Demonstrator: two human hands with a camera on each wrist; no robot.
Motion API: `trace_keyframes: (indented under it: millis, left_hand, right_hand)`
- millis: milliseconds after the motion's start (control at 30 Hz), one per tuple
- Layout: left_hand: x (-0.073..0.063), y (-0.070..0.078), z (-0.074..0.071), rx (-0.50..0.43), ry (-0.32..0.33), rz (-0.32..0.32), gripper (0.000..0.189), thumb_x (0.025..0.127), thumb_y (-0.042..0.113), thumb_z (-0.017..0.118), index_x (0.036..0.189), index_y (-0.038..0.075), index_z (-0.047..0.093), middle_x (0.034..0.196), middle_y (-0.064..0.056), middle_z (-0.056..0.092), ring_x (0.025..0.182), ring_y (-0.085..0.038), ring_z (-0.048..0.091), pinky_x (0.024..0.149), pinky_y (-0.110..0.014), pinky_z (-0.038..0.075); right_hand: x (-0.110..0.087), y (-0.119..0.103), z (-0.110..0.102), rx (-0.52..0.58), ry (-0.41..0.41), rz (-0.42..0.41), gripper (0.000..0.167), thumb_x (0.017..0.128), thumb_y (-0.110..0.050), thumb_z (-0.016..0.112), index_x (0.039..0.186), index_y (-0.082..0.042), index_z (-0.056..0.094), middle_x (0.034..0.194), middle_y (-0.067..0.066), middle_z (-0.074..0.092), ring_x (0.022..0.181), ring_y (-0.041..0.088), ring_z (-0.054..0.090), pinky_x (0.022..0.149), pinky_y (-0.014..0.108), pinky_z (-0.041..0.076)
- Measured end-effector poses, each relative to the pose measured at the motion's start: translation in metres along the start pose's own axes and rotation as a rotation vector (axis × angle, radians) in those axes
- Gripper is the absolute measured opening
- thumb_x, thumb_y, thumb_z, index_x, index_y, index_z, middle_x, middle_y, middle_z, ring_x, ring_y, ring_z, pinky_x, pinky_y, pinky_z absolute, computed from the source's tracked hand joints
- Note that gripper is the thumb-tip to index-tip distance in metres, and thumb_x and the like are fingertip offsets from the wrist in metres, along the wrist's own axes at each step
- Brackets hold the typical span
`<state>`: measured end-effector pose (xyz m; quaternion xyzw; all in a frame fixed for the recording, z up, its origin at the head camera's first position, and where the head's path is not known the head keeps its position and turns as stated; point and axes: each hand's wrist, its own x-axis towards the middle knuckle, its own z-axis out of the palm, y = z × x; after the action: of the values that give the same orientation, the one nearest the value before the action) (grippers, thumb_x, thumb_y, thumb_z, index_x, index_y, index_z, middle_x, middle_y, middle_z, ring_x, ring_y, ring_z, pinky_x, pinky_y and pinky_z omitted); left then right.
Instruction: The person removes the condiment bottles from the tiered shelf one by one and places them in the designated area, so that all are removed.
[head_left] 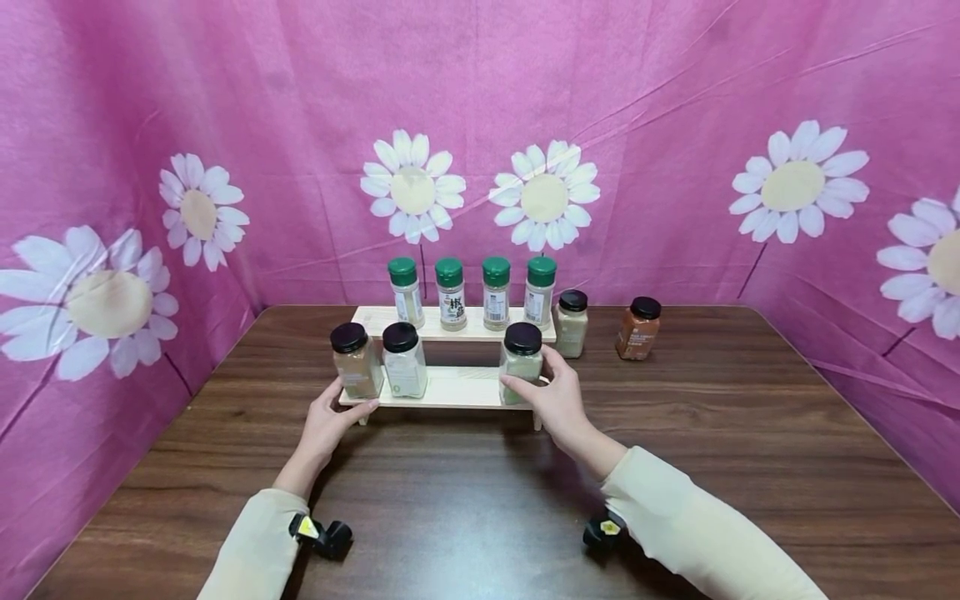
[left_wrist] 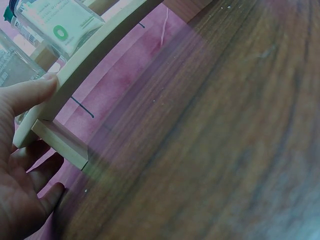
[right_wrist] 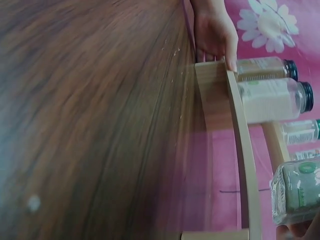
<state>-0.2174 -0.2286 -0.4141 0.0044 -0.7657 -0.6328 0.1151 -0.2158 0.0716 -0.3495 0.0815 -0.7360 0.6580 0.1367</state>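
Note:
A two-tier wooden spice rack (head_left: pixel 457 393) stands on the table. My left hand (head_left: pixel 324 429) grips the left end of its lower shelf, thumb on the front edge and fingers around the end and below, as the left wrist view shows. Beside that hand, a jar of brown powder (head_left: pixel 358 372) and a jar of white powder (head_left: pixel 405 372) stand on the lower shelf, both black-lidded. My right hand (head_left: pixel 561 404) holds a black-lidded jar of pale green powder (head_left: pixel 517 367) at the shelf's right end. Whether its base touches the shelf I cannot tell.
Several green-capped shaker bottles (head_left: pixel 452 304) line the upper shelf (head_left: pixel 472 333). Right of the rack, on the table (head_left: pixel 465 517), stand a black-lidded jar of beige powder (head_left: pixel 572 329) and one of reddish powder (head_left: pixel 637 333). A pink flowered cloth (head_left: pixel 480 100) hangs behind.

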Motion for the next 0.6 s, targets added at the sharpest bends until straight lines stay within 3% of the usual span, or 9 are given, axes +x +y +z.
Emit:
trace_keyframes:
  millis: [300,600]
  left_hand:
    - [0.000,-0.001,0.002,0.002,-0.007,-0.019,0.065,0.070,0.007,0.070,0.128,0.006,0.040,0.118,-0.016,0.048,0.090,-0.007,0.049,0.070,-0.018,0.041]
    - [0.000,0.002,0.000,0.003,-0.007,-0.013,0.063,0.070,0.007,0.070,0.126,0.005,0.041,0.118,-0.016,0.048,0.090,-0.007,0.049,0.069,-0.018,0.041]
  right_hand:
    - [-0.001,0.004,-0.025,-0.028,-0.008,0.017,0.048,0.067,-0.005,0.073,0.111,-0.001,0.052,0.100,0.014,0.057,0.088,0.016,0.051,0.072,0.024,0.043]
    - [0.002,0.004,-0.053,-0.056,0.019,-0.036,0.048,0.067,-0.004,0.072,0.110,0.001,0.052,0.100,0.014,0.056,0.085,0.011,0.052,0.071,0.020,0.043]
